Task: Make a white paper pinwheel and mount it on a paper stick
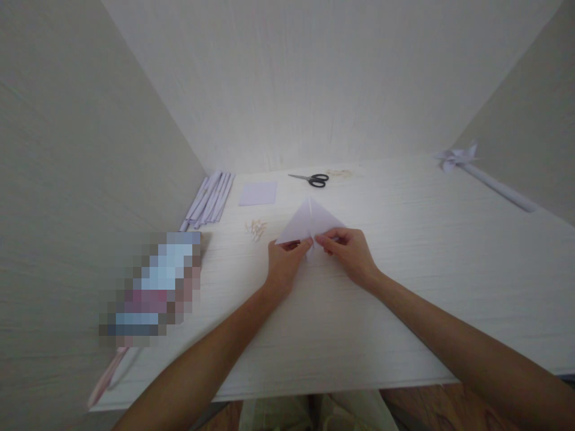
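Both hands pinched the paper (309,220) at its near edge, just below the frame's centre. The left hand (283,263) gripped it between thumb and fingertips at the lower left corner. The right hand (348,250) gripped it the same way just beside, and the fingertips of the two hands nearly met. The paper was a pale folded triangle with a centre crease, lying flat on the white table (426,287) with its tip pointing away.

Left of the paper lay a small heap of sticks (256,228). Further up were a square sheet (258,193) and black-handled scissors (311,179). Rolled strips (211,197) lay by the left wall. A pinwheel (458,157) rested at the upper right. At the left edge sat a pixelated block (153,287); any writing on it could not be read.
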Tool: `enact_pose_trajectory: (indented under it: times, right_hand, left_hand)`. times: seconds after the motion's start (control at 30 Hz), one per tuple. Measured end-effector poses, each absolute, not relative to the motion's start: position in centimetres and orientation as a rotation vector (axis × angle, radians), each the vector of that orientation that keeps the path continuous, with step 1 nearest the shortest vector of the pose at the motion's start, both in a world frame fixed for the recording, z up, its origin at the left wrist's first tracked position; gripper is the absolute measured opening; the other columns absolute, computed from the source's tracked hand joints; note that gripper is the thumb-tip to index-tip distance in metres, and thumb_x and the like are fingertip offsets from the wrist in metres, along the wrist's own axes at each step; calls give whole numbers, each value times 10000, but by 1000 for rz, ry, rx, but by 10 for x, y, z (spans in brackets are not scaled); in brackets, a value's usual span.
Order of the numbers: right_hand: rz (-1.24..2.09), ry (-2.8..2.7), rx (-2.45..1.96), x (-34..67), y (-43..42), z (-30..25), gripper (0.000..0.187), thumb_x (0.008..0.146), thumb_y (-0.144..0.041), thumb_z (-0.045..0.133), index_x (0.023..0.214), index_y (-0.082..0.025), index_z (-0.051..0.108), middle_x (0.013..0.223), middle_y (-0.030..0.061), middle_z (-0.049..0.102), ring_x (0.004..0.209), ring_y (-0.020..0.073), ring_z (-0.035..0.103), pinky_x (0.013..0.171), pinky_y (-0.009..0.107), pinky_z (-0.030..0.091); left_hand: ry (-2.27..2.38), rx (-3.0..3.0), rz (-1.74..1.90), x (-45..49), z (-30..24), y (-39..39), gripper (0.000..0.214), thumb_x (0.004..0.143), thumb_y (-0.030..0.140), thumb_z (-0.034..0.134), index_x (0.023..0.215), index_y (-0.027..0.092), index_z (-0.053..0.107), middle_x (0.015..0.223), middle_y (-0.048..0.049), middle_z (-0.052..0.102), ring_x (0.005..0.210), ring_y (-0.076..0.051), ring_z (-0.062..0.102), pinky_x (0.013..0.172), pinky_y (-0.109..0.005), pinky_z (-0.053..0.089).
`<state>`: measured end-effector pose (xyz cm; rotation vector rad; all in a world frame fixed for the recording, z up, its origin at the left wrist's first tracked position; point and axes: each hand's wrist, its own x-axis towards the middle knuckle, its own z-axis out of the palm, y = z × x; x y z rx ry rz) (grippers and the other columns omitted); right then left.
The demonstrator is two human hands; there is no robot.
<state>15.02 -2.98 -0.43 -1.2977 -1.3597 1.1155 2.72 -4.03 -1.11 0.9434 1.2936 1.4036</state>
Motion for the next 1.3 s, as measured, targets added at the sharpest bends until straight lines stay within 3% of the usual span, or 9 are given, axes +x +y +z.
enact_pose_trajectory:
  times: [0.33,0.8,0.93,1.0,1.1,1.3]
  right_hand:
    - [1023,-1397,-1305,152,-32,-4,242,626,-359,620,567,-125,604,490,-12,520,434,70,408,407,202,294]
    - [996,-1408,-1298,151,-34,-7,247,631,-385,611,604,-140,628,580,22,589,477,92,447,444,224,340]
    - [1009,-1289,-1156,157,-28,-6,201,591,-332,659,606,-167,545,722,6,585,585,94,501,483,199,369]
    - [1103,-1143,-1045,163,-23,-5,222,578,-301,672,687,-189,513,793,-17,577,626,88,523,508,189,388]
    - [1369,-1039,-994,175,-15,-2,257,568,-273,676,751,-200,512,672,-55,558,536,71,512,470,178,377]
    - [1794,-1437,-1010,190,-14,2,240,568,-254,677,757,-118,619,664,23,647,573,135,583,549,253,445]
  left_hand:
    - [1323,1016,1391,25,-14,-42,226,545,301,680,699,136,668,707,-46,677,650,-149,609,625,-263,474]
    - [1385,1198,1419,27,-8,-43,197,572,265,648,714,129,665,698,-54,673,653,-160,608,621,-262,473]
    - [1413,1129,1340,23,-12,-40,199,551,287,660,674,130,664,652,-48,663,604,-155,591,583,-266,466]
    - [1378,1094,1297,21,-13,-38,202,539,275,666,681,131,662,682,-51,667,609,-154,589,582,-268,465]
    - [1279,1110,1220,18,-11,-36,197,532,236,667,704,139,664,733,-54,673,636,-156,594,593,-270,464]
    - [1247,1251,942,13,-7,-36,140,513,176,657,649,144,665,663,-41,664,581,-148,582,553,-259,450]
